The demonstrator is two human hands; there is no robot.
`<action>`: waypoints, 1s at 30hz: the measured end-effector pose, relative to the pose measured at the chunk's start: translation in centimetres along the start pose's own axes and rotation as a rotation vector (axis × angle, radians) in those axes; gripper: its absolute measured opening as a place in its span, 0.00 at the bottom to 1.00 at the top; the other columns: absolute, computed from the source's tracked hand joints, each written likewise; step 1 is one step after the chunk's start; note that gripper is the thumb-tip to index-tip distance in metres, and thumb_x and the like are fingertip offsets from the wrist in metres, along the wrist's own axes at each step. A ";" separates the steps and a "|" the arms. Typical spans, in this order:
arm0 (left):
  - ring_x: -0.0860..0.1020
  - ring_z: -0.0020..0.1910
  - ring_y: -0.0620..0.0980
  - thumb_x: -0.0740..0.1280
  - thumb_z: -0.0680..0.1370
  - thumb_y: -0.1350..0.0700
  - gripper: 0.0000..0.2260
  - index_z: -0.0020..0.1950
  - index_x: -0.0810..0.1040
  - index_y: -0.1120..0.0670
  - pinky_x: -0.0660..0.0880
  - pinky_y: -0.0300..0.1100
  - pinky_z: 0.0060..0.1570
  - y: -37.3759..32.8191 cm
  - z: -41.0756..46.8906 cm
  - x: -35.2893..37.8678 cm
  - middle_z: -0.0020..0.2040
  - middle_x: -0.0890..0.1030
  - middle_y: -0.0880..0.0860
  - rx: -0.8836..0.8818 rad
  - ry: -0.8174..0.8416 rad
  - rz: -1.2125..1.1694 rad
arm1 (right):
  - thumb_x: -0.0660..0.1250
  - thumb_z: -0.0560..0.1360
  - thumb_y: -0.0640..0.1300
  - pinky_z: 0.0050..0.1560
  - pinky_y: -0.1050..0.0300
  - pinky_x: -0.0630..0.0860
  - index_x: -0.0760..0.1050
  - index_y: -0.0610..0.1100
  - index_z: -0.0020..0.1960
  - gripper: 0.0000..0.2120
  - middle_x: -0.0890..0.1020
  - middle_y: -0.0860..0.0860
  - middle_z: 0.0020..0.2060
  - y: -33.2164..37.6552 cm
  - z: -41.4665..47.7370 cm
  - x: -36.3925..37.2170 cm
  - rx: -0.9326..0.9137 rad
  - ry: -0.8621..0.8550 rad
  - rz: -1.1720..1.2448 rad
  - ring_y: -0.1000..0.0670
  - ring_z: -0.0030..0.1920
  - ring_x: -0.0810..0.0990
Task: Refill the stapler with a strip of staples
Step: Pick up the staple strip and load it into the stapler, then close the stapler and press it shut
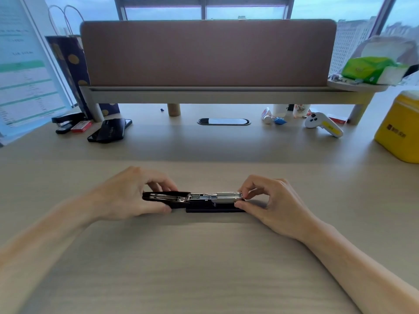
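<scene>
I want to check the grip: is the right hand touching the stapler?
Touching. The head view shows the right hand pinching the metal end of the opened stapler, thumb below and fingertips above.

The left hand (133,193) covers the far left end of the stapler (195,200), and the fingers of the right hand (269,200) hide its right tip, so whether a strip of staples (227,197) fully sits in the channel cannot be told. Both forearms run off the bottom corners. The yellow box (399,130) is cut by the right edge; its print is too blurred to read. Text on the sheet (22,71) at left is illegible
</scene>
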State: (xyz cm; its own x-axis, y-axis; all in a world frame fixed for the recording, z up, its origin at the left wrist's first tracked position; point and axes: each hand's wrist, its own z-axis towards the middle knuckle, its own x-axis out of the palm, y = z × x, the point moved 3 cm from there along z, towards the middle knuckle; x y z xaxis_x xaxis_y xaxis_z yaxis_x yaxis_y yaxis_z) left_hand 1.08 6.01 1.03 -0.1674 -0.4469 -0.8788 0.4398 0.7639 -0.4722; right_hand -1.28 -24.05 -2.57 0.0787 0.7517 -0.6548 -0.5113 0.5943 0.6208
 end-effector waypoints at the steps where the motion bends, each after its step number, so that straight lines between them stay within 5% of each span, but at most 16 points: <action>1: 0.81 0.48 0.43 0.81 0.70 0.49 0.13 0.52 0.86 0.38 0.79 0.41 0.46 -0.2 0.2 -0.3 0.46 0.85 0.43 0.015 0.014 0.012 | 0.79 0.72 0.42 0.49 0.67 0.80 0.77 0.47 0.42 0.10 0.87 0.53 0.41 0.0 0.0 0.1 0.004 0.000 -0.002 0.56 0.46 0.86; 8: 0.80 0.43 0.38 0.81 0.68 0.44 0.16 0.55 0.85 0.40 0.77 0.37 0.46 -4.0 2.5 -3.2 0.43 0.83 0.40 0.033 0.110 0.295 | 0.79 0.72 0.42 0.47 0.72 0.76 0.77 0.47 0.42 0.11 0.87 0.53 0.41 -0.1 0.0 0.1 0.021 -0.006 -0.005 0.58 0.45 0.86; 10: 0.82 0.42 0.37 0.83 0.65 0.45 0.19 0.53 0.84 0.42 0.78 0.34 0.44 -5.5 3.1 -4.1 0.41 0.86 0.40 0.040 0.018 0.264 | 0.80 0.72 0.41 0.46 0.76 0.74 0.77 0.46 0.41 0.11 0.87 0.53 0.40 0.1 0.0 0.1 0.018 -0.011 -0.002 0.58 0.45 0.86; 15: 0.86 0.38 0.42 0.85 0.63 0.52 0.18 0.48 0.83 0.49 0.83 0.45 0.48 -7.6 4.3 -2.6 0.40 0.88 0.47 0.075 -0.055 -0.003 | 0.79 0.72 0.40 0.45 0.77 0.72 0.77 0.45 0.41 0.10 0.86 0.52 0.39 0.2 0.0 0.0 0.015 -0.013 -0.002 0.58 0.45 0.86; 24: 0.86 0.42 0.38 0.82 0.68 0.51 0.12 0.50 0.87 0.47 0.82 0.41 0.48 -8.7 5.8 2.1 0.41 0.89 0.42 0.126 0.023 -0.007 | 0.80 0.70 0.43 0.46 0.78 0.72 0.79 0.46 0.41 0.10 0.85 0.55 0.35 0.2 0.1 0.0 0.001 -0.018 -0.021 0.59 0.44 0.86; 30: 0.85 0.43 0.38 0.79 0.71 0.50 0.10 0.52 0.87 0.48 0.78 0.31 0.44 -8.6 5.8 3.2 0.44 0.89 0.43 0.153 0.035 0.020 | 0.81 0.70 0.44 0.45 0.73 0.75 0.70 0.47 0.44 0.18 0.87 0.53 0.38 -0.1 0.1 -0.1 0.051 -0.025 -0.002 0.56 0.43 0.86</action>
State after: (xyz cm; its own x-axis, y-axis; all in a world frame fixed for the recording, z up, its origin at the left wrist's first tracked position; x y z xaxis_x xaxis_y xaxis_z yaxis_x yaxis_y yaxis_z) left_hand 1.87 -4.68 2.73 -0.1869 -0.4138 -0.8910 0.5724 0.6913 -0.4411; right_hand -1.19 -24.19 -2.52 0.1012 0.7573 -0.6452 -0.4672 0.6087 0.6412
